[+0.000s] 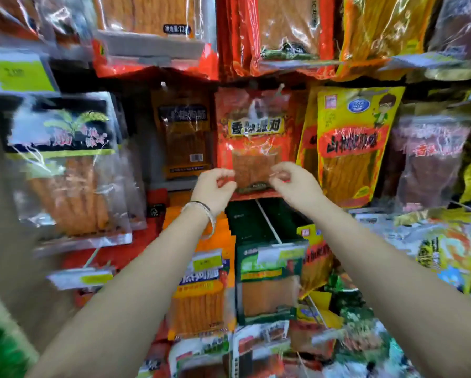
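Head view | red snack packet (252, 137), yellow label, clear window | left hand (214, 186), right hand (294, 184) pinch its lower corners

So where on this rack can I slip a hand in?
Only narrow gaps: the dark slot between the black-topped packet and the orange packet, and the shadow strip above the former. Elsewhere packets overlap, tightest where the red packet meets the yellow packet.

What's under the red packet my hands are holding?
Dark green packets on a white peg hang under the red packet. Left hand and right hand cover its lower corners; anything behind is hidden.
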{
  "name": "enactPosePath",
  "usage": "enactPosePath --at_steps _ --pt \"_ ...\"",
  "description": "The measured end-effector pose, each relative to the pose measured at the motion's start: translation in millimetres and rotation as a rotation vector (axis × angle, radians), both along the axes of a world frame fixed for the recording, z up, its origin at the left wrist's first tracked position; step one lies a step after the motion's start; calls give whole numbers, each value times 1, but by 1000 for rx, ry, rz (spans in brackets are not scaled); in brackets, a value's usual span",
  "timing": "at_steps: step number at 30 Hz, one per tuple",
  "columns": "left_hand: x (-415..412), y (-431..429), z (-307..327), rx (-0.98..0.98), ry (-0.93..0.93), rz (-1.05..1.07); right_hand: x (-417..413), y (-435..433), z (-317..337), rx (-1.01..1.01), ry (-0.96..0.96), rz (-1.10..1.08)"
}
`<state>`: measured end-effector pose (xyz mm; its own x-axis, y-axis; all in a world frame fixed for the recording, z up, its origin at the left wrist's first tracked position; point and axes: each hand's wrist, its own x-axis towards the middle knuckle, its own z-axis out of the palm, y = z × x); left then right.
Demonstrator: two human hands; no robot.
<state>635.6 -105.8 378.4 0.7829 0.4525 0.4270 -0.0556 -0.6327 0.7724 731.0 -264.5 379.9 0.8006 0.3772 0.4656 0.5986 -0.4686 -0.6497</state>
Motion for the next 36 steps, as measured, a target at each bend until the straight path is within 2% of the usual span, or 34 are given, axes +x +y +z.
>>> enactPosePath --at_steps 2,4,8,9,11,12,16,19,21,23,25,29,32,36 --pt "-39 -20 -17 -86 -88 -27 -30 -21 -23 84 56 42" --pt "-83 -38 -49 -163 -93 -56 -63 -42 -56 134 125 103" --pt "-177 -74 -158 -365 240 -73 -138 -84 -147 87 365 221" --pt "-202 -83 -195 -486 317 -26 -158 -93 -174 67 439 240" --pt "-260 -107 -258 -910 424 74 -203 -111 -230 -25 600 261" --pt "-292 -121 -285 -1029 463 131 -225 -120 -255 -91 682 268" --pt "-413 -169 -362 -927 924 267 -307 -153 -339 -386 1057 268" --pt "-485 -200 -396 -853 1118 317 -356 -174 -378 -683 1233 300" --pt "-516 -201 -406 -798 1117 416 -380 -179 -395 -831 1253 412" --pt "-537 -191 -409 -876 1021 543 -393 -171 -407 -1008 1138 573" --pt "-555 -175 -412 -935 999 627 -401 -148 -413 -1096 1061 643" --pt "-590 -138 -416 -1001 1066 624 -412 -83 -420 -1104 1101 594" --pt "-615 -90 -415 -1048 1006 673 -426 -18 -423 -1103 1116 580" --pt "-647 -14 -403 -1110 883 740 -466 78 -414 -905 1107 600"
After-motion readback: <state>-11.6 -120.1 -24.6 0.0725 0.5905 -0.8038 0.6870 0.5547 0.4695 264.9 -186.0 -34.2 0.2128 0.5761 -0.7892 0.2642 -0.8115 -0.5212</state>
